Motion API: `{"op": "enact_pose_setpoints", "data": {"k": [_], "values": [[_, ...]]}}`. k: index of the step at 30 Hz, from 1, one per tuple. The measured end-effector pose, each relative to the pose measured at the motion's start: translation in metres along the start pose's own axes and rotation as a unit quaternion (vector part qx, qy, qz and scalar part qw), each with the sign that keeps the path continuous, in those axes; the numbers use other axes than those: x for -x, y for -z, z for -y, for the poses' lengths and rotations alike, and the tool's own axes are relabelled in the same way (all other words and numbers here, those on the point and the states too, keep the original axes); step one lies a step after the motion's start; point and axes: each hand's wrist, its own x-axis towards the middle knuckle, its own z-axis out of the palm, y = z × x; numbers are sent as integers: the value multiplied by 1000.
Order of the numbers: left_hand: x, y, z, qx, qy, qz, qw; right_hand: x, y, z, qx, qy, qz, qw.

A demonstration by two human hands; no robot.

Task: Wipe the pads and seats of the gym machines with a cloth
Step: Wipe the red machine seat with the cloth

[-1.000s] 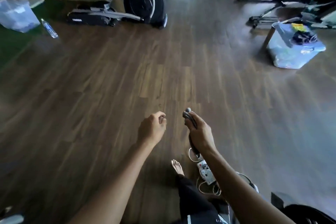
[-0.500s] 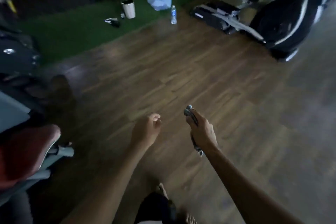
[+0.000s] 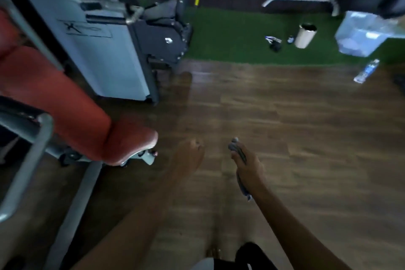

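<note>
In the head view, a grey cloth [image 3: 235, 145] is gripped in the right hand [image 3: 247, 164], whose fingers are curled round it. One bunched end of the cloth is seen sticking out above the thumb, and the other end hangs below the wrist. The left hand [image 3: 189, 155] is held just beside the right, apart from it. It is blurred, but its fingers appear loosely curled with nothing in them. Both hands are held over a wooden floor [image 3: 295, 129], with the cloth well clear of any pad. To the left of the left hand, near but not touching it, the rounded end of a red seat pad [image 3: 131, 144] is seen. A longer red back pad [image 3: 54, 94] runs up from it toward the left edge, inside a grey tubular frame [image 3: 32, 149]. Behind the pads a pale grey machine housing [image 3: 109, 55] stands on the floor. Farther back a strip of green turf [image 3: 230, 35] is laid, on which a white bin [image 3: 305, 36] and a clear plastic box [image 3: 359, 37] are set. A water bottle [image 3: 366, 71] stands at the turf's edge.
</note>
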Motion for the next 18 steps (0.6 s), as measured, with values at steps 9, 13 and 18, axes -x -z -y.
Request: {"op": "enact_pose_setpoints", "data": {"k": [9,13,18], "values": [[-108,54,64,54,184,-165,967,-185,-95,53,38,165,189,967],[-137,80,76,73,281,-235,928,-262,-157,74,15,246,264,933],[-169,101,102,113,381,-281,874,-325,-233,103,19,257,401,879]]}}
